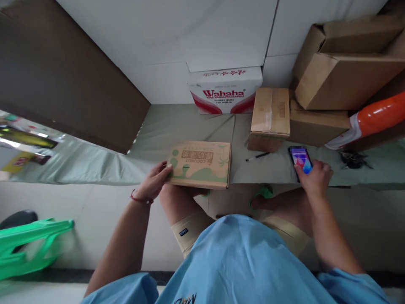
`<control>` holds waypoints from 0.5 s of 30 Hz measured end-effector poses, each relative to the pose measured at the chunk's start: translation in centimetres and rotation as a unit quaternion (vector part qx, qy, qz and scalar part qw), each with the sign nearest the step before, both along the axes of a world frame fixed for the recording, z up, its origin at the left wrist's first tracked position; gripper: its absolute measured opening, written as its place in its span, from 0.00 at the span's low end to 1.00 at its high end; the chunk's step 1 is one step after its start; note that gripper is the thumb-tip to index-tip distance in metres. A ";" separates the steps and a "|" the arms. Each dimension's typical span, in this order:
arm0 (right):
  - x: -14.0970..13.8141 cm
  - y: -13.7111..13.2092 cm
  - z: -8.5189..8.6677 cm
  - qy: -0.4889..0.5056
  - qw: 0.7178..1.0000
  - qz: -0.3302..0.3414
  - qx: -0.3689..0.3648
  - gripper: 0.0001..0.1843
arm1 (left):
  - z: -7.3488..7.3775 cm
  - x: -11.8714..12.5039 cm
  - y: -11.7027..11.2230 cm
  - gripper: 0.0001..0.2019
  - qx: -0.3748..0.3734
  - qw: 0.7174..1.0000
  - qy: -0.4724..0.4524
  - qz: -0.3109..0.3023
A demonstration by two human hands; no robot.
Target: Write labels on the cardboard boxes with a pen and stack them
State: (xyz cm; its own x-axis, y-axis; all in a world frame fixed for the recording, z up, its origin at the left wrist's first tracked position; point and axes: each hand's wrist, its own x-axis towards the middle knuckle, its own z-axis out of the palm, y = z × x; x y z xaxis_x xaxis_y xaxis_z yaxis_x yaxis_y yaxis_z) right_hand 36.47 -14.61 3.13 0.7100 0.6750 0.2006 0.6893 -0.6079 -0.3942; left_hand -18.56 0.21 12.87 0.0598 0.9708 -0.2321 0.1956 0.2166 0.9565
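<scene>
A flat brown cardboard box (202, 162) with green print and the word "COCONUT", upside down to me, lies at the front edge of the table. My left hand (155, 181) is closed on its left end, thumb on top and fingers partly hidden at the side. To the right, a smartphone (301, 159) with a lit screen is at the table edge. My right hand (316, 177) grips its lower right part, the thumb over the screen and the other fingers curled. Between the box and the phone lies a dark pen (257, 156).
A white and red Wahaha carton (226, 93) stands against the wall, beside a small taped box (270, 112). Larger cardboard boxes (354, 80), an orange package (381, 112) and keys (352, 158) are at right. A brown panel (69, 76) and a green stool (34, 245) are at left.
</scene>
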 end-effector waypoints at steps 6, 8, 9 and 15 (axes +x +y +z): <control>-9.7 1.1 1.3 0.352 0.914 0.195 0.055 0.29 | -3.5 0.0 0.2 0.19 -0.136 0.969 -0.145 0.145; -13.3 2.3 1.8 0.479 0.845 0.233 0.041 0.31 | -3.9 0.2 0.4 0.22 -0.147 0.965 -0.167 0.137; -14.8 2.9 2.0 0.524 0.816 0.239 0.044 0.33 | -4.1 0.3 0.4 0.23 -0.146 0.965 -0.173 0.130; -20.6 6.0 4.2 0.635 0.720 0.272 0.060 0.39 | -4.1 0.4 -1.2 0.25 -0.070 0.987 -0.139 0.046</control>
State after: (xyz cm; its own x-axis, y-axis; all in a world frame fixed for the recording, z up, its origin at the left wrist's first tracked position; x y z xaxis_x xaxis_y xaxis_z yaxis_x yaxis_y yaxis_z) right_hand 15.83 -8.62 7.32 0.0091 0.9547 -0.2973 -0.1508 -0.2926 -0.9443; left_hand -18.18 -0.98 8.81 0.0526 0.9344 -0.3523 -0.0976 0.3559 0.9294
